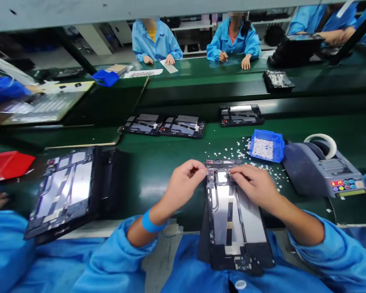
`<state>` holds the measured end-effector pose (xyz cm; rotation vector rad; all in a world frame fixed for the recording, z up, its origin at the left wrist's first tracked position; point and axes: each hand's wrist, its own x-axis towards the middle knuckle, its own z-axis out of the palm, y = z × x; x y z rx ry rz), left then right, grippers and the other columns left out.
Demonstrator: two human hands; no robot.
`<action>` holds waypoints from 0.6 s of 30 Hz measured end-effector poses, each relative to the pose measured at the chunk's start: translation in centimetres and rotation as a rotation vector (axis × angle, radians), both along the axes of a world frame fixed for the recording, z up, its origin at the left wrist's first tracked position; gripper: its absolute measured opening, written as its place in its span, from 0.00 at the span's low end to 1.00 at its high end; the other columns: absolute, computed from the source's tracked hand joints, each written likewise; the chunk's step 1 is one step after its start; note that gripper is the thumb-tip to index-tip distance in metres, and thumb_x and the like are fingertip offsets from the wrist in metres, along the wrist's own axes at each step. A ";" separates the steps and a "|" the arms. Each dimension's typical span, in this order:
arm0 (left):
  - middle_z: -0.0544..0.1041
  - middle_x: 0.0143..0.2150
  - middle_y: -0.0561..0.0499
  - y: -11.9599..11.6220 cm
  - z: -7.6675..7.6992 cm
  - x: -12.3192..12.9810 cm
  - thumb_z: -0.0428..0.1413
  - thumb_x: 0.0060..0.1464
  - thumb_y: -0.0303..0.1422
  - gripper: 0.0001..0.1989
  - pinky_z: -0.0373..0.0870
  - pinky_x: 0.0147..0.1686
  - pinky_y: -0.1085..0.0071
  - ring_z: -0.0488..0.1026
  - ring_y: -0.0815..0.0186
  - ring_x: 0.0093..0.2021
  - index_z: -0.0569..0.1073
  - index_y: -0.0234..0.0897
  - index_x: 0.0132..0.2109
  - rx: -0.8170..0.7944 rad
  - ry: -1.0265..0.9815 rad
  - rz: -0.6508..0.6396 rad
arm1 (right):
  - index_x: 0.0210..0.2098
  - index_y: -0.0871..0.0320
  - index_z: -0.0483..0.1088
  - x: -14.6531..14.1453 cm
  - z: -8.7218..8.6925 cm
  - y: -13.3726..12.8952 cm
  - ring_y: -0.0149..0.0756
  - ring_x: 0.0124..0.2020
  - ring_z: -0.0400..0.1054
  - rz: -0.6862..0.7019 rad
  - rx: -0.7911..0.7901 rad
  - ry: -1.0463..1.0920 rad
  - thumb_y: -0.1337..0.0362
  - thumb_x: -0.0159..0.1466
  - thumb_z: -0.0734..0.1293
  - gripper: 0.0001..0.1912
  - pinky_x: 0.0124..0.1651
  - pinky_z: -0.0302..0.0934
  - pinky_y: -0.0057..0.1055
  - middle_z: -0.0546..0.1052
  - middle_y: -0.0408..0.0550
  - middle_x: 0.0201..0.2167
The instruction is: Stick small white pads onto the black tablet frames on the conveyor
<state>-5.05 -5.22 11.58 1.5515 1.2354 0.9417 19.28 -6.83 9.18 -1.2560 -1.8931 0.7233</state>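
An opened tablet [222, 215], its battery and boards bare, lies in front of me, its lower end over my lap. My left hand [184, 183] is at its upper left edge, thumb and forefinger pinched together; whatever they hold is too small to make out. Over the tablet's upper right part, my right hand [254, 187] is also pinched, its fingertips beside a small white square [222, 177]. Anything between those fingertips cannot be made out. A blue band [151, 221] circles my left wrist.
A blue bin [266, 145] of small white pieces stands beside a grey tape dispenser [320, 167], with loose pieces scattered around. Opened tablets [183, 125] lie farther back. A tablet stack [67, 187] and red bin [9, 165] are left. Co-workers [157, 40] sit opposite.
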 end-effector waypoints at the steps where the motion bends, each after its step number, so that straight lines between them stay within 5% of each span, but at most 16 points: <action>1: 0.81 0.39 0.50 0.1 0.0 -0.8 0.57 0.63 0.34 0.06 0.70 0.43 0.66 0.75 0.63 0.41 0.74 0.39 0.37 0.085 0.116 -0.060 | 0.48 0.55 0.81 0.2 -0.2 0.6 0.40 0.43 0.77 0.028 0.098 -0.113 0.64 0.73 0.63 0.13 0.47 0.69 0.36 0.84 0.50 0.43; 4: 0.83 0.50 0.47 0.0 -0.5 -2.1 0.54 0.65 0.30 0.07 0.69 0.53 0.58 0.76 0.57 0.51 0.75 0.39 0.38 0.344 0.454 -0.278 | 0.52 0.55 0.80 0.3 -0.7 2.1 0.41 0.44 0.73 0.127 0.293 -0.427 0.67 0.74 0.61 0.16 0.46 0.65 0.36 0.82 0.52 0.44; 8: 0.80 0.59 0.43 -0.1 -1.4 -1.6 0.51 0.67 0.29 0.09 0.68 0.54 0.52 0.73 0.51 0.55 0.76 0.38 0.42 0.512 0.751 -0.414 | 0.55 0.54 0.79 -0.2 -1.0 3.0 0.39 0.38 0.67 0.242 0.404 -0.672 0.68 0.74 0.63 0.16 0.38 0.58 0.34 0.80 0.53 0.43; 18: 0.80 0.59 0.42 0.5 -1.4 -1.2 0.51 0.67 0.28 0.08 0.67 0.53 0.54 0.73 0.52 0.54 0.76 0.38 0.44 0.522 0.828 -0.490 | 0.57 0.56 0.77 0.4 -1.7 3.7 0.41 0.39 0.63 0.336 0.475 -0.739 0.67 0.75 0.61 0.16 0.39 0.55 0.37 0.78 0.54 0.43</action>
